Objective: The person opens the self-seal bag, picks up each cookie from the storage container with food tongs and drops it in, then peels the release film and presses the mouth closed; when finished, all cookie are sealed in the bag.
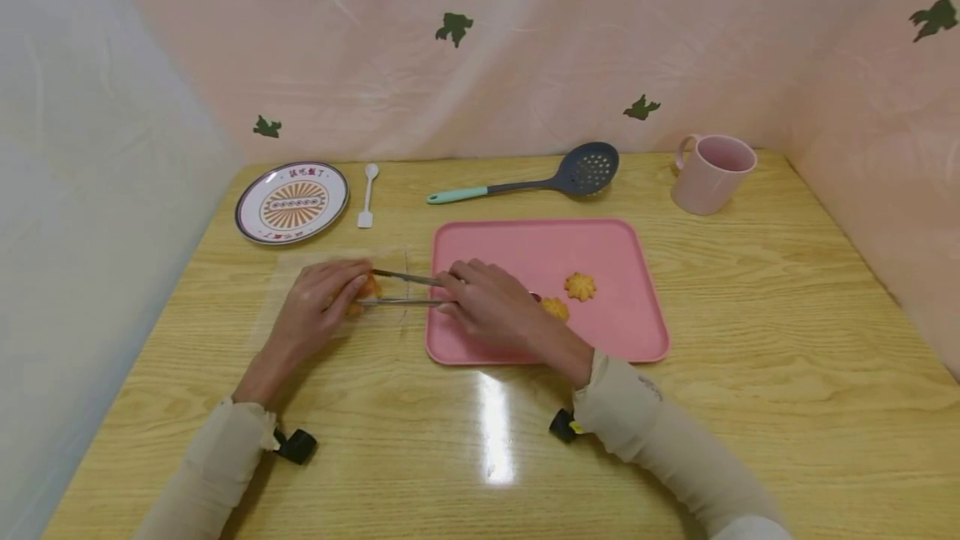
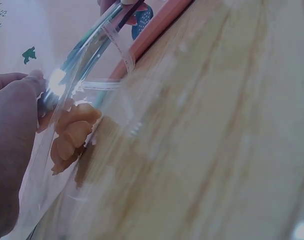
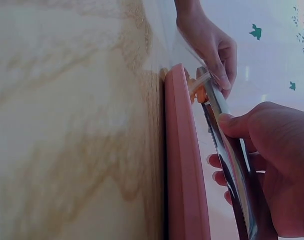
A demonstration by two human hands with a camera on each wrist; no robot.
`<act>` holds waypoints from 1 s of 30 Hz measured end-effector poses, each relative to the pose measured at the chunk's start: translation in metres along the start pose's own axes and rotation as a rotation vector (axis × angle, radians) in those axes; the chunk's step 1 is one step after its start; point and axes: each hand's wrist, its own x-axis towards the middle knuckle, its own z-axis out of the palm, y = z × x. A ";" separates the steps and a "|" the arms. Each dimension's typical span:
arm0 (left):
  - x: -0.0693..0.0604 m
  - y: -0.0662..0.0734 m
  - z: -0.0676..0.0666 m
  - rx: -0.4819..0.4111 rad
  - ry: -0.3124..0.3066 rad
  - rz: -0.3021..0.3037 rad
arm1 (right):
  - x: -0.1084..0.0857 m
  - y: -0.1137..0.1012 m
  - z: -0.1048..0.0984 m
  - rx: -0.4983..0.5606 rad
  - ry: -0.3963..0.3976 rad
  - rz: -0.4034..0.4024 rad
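You are holding the tongs [image 1: 405, 302] in your right hand [image 1: 491, 302], thumb on one arm and fingers curling round the other. The two arms are standing apart, and the tips are reaching into the clear bag [image 1: 393, 289] to the left of the tray [image 1: 510, 244]. Your left hand [image 1: 318, 298] is pinching the bag near the tips; you cannot tell from these views whether it is also pressing on the tongs.

At least one golden cookie [image 2: 74, 135] is showing through the plastic, close by your left fingers; whether the tips are touching it, you cannot tell. Your right hand is hovering over the left part of the tray. On the tray, one whole cookie [image 1: 581, 286] is lying right of the tongs' rear end, and a nearer cookie [image 1: 555, 309] is showing only partly behind your right hand.

Along the table's [image 1: 787, 315] far side, from left to right, a plate [image 1: 292, 223], a small white spoon [image 1: 368, 198], a skimmer [image 1: 562, 180] and a pink mug [image 1: 703, 182] are resting.
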 end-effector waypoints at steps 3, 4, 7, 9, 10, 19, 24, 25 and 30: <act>0.000 0.000 0.000 0.002 0.005 0.006 | 0.002 -0.002 0.001 -0.009 -0.008 0.008; 0.000 -0.001 0.000 -0.001 0.006 0.007 | 0.002 -0.003 0.001 -0.013 -0.010 0.009; 0.000 -0.001 0.000 -0.008 0.012 0.007 | 0.003 -0.004 0.002 -0.026 -0.023 0.012; 0.000 -0.001 0.000 -0.013 0.016 0.007 | 0.004 -0.004 0.002 -0.032 -0.034 0.012; -0.001 -0.001 0.000 -0.015 0.018 0.007 | 0.004 -0.004 0.003 -0.034 -0.038 0.011; -0.001 -0.001 0.000 -0.018 0.011 -0.005 | 0.003 -0.004 0.004 -0.041 -0.048 0.015; 0.000 0.000 -0.001 -0.002 0.003 -0.020 | 0.000 -0.003 0.001 -0.018 -0.040 0.026; 0.000 0.000 -0.001 0.001 0.002 -0.021 | -0.002 -0.002 0.000 -0.018 -0.038 0.026; 0.000 -0.001 -0.001 -0.006 0.012 0.001 | -0.009 0.003 -0.003 -0.020 -0.024 0.026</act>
